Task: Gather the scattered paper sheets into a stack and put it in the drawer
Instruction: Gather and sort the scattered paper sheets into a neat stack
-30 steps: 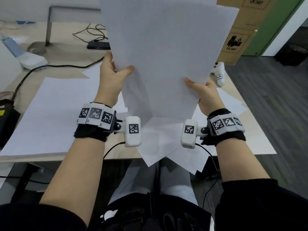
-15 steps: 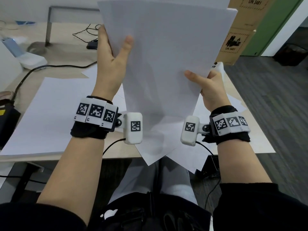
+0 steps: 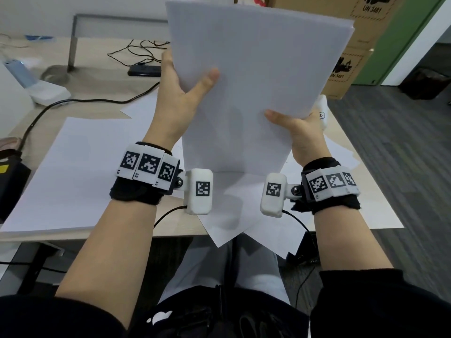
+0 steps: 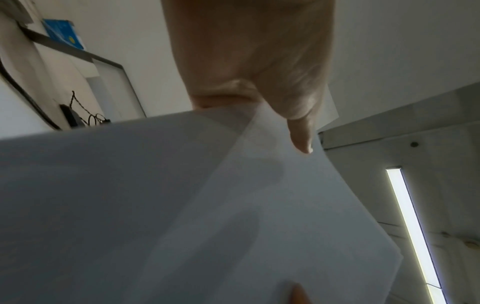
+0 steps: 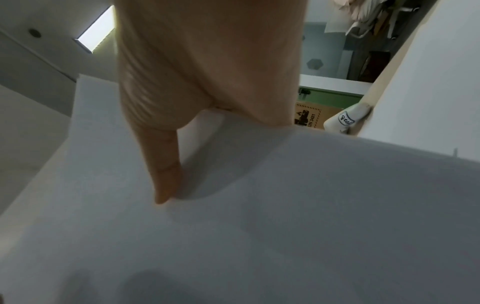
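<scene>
A stack of white paper sheets (image 3: 253, 76) stands upright above the desk, its lower edge near the tabletop. My left hand (image 3: 180, 98) holds its left edge, thumb on the front face and fingers behind. My right hand (image 3: 300, 128) pinches the right edge lower down, thumb across the front. The left wrist view shows the paper stack (image 4: 182, 205) under my left thumb (image 4: 301, 135). The right wrist view shows the stack (image 5: 259, 216) with my right thumb (image 5: 166, 176) pressed on it. Loose sheets (image 3: 234, 223) lie under the stack and overhang the desk's front edge. No drawer is in view.
A large white sheet (image 3: 73, 172) covers the left of the wooden desk (image 3: 102, 86). A black cable (image 3: 80, 101), a dark phone (image 3: 144, 70) and a white device (image 3: 46, 90) lie behind it. Cardboard boxes (image 3: 349, 69) stand at the right; a white object (image 3: 322, 111) sits by my right hand.
My left hand has slid upward along the stack's left edge. The sheets have drawn closer into line, and the stack has shifted slightly. My right hand has kept its hold.
</scene>
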